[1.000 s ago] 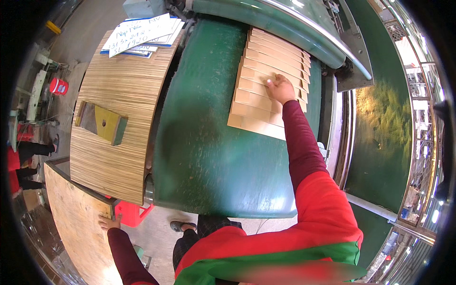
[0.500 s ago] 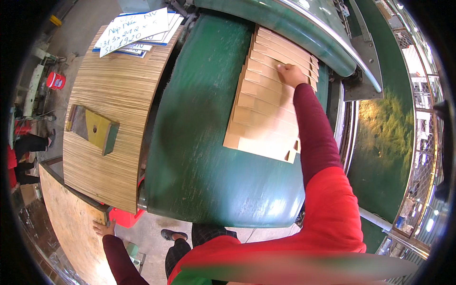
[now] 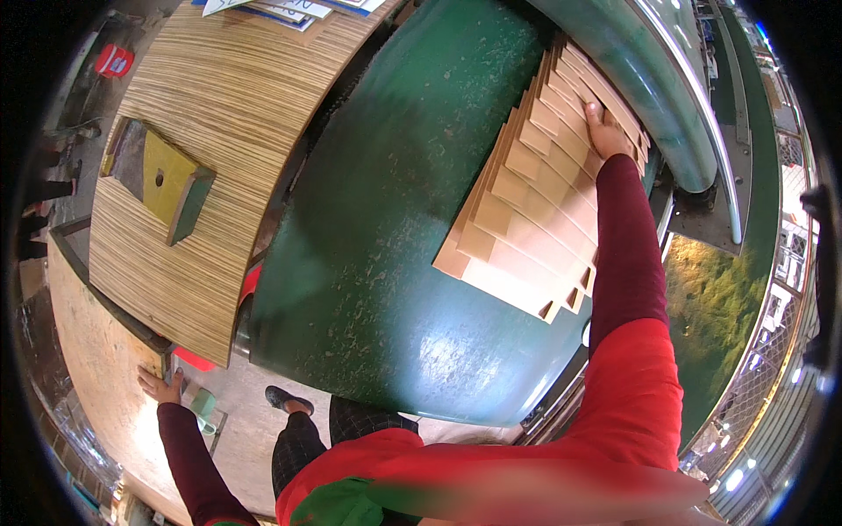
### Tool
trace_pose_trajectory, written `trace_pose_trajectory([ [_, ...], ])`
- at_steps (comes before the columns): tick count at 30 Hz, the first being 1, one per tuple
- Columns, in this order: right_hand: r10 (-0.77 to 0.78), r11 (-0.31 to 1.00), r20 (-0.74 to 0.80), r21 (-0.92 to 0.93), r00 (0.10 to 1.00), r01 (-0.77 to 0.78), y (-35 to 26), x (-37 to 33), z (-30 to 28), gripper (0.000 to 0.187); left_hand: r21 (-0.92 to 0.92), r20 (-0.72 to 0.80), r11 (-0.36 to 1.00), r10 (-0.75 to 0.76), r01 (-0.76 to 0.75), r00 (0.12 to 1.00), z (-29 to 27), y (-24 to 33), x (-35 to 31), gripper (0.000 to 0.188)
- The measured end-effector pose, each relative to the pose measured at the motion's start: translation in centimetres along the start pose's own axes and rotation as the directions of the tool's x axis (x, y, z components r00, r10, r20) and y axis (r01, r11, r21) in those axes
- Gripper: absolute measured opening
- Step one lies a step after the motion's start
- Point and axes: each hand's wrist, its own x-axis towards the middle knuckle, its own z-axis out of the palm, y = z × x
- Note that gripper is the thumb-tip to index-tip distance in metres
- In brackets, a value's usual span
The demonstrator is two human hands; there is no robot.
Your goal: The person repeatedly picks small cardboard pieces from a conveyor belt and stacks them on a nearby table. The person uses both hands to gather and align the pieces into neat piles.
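Flat brown cardboard pieces (image 3: 526,206) lie overlapped in a fanned row on a green conveyor belt (image 3: 368,263), their far end close under a large green roller (image 3: 667,96). My right hand (image 3: 607,133) is on the far right part of the row, its thumb on top and its other fingers curled, partly hidden, at the sheets. Down at the lower left, my left hand (image 3: 160,386) rests with fingers stretched out on the corner of a pale wooden board (image 3: 96,324). Nothing is held in it.
Left of the belt stands a wood-grain table (image 3: 219,149) carrying a yellow wooden block piece (image 3: 162,180) and handwritten paper sheets (image 3: 285,10). A metal bar (image 3: 693,96) runs along the roller. Another green belt (image 3: 719,298) lies at right. A red bucket (image 3: 114,60) stands on the floor.
The view has turned, so the table and belt appear tilted. The cardboard row looks more slanted, farther right and nearer the roller. My right hand stays on it; the left stays on the board.
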Motion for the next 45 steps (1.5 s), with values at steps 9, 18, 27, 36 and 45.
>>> trace_pose_trajectory([
  [9,-0.043,0.998,-0.029,0.052,0.999,0.044,0.5,1.2,0.9,0.094,-0.11,-0.022,0.994,-0.006,0.004,1.0,-1.0,1.4,-1.7,0.118],
  [18,-0.036,0.993,-0.039,0.107,0.999,0.04,1.2,-3.0,1.6,0.091,-0.02,-0.031,0.991,-0.134,0.134,0.99,-2.0,5.0,-3.3,0.119],
  [27,0.024,0.995,-0.127,0.095,0.992,-0.012,-2.3,-15.3,3.1,0.09,0.369,-0.237,0.927,0.018,0.072,0.971,5.8,9.9,-18.5,0.126],
  [36,0.128,0.987,-0.102,0.109,0.987,-0.117,-10.6,-38.2,5.1,0.09,-0.552,0.737,0.549,0.673,0.627,0.059,7.0,15.3,-28.7,0.109],
  [45,0.145,0.977,0.028,0.157,0.989,-0.147,-14.9,-51.1,4.0,0.088,-0.395,0.374,0.167,0.927,0.903,-0.007,-0.1,11.5,-27.1,0.044],
])
